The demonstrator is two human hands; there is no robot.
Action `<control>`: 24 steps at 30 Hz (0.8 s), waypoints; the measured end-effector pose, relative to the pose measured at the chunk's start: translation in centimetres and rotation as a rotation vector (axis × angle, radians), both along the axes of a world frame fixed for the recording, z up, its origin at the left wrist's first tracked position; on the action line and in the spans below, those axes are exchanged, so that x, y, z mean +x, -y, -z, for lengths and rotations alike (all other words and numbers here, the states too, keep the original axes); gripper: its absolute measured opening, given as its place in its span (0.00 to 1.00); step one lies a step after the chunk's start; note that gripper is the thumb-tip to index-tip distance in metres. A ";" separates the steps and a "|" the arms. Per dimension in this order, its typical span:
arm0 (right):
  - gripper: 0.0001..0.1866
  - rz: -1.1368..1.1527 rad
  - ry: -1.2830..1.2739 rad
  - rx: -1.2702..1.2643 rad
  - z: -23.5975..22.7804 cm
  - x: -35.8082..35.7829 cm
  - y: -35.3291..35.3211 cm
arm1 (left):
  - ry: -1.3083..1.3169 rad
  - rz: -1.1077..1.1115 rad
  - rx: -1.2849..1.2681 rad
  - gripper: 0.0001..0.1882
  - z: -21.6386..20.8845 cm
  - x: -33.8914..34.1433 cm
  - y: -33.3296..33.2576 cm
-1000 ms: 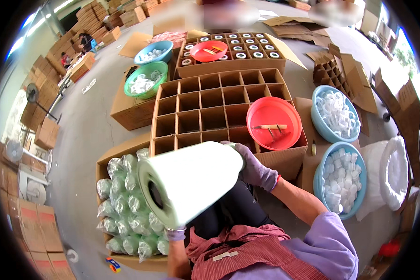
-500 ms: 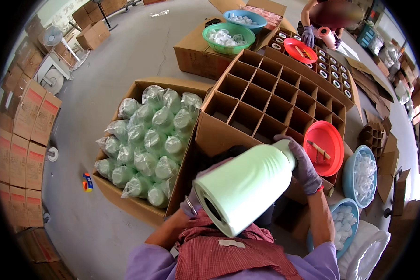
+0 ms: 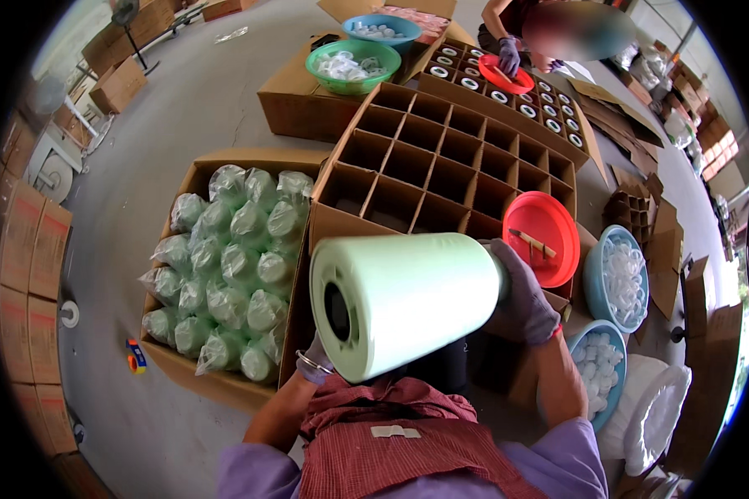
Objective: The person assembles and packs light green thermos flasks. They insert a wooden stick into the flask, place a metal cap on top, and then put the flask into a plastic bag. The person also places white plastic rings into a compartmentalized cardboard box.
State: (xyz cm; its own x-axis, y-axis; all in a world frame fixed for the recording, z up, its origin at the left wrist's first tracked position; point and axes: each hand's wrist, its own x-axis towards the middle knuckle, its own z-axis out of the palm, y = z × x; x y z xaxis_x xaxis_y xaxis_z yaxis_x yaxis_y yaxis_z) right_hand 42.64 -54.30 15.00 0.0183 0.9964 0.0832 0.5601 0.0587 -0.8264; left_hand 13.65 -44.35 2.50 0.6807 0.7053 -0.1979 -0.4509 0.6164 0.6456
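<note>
A pale green thermos flask body [image 3: 408,299] lies nearly level between my hands, in front of my apron. Its wide base, with a dark round opening in it, points left. My gloved right hand [image 3: 524,295] is closed around the narrow neck end. Behind the base end, my gloved left hand [image 3: 317,363] supports the flask from its underside; the fingers are mostly hidden by it. Beyond the flask stands a divided cardboard box [image 3: 366,154] with bare compartments. A red bowl [image 3: 553,218] holding a few stick-like tools rests on its right corner.
An open carton [image 3: 193,179] of plastic-wrapped pale green flasks is at left. Blue basins [image 3: 592,287] of white parts stand at right. Beyond, a green basin [image 3: 354,66] sits on a carton, and a person's gloved hand [image 3: 508,55] reaches into another red bowl.
The flask has swung from a steep tilt to nearly level, its base rising and turning left. My view has shifted slightly. The other person's hand has moved into the far red bowl.
</note>
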 end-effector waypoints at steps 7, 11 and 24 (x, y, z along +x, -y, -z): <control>0.27 0.507 -0.309 0.486 2.5 -2.1 -0.1 | 0.049 0.032 -0.005 0.09 -5.4 3.5 1.6; 0.36 0.069 0.366 0.818 0.6 0.2 -0.5 | 0.129 0.243 -0.293 0.11 -5.6 3.7 1.9; 0.16 -0.417 0.659 1.028 -4.6 -2.0 -2.3 | 0.746 0.665 -0.401 0.16 -2.9 0.7 -1.5</control>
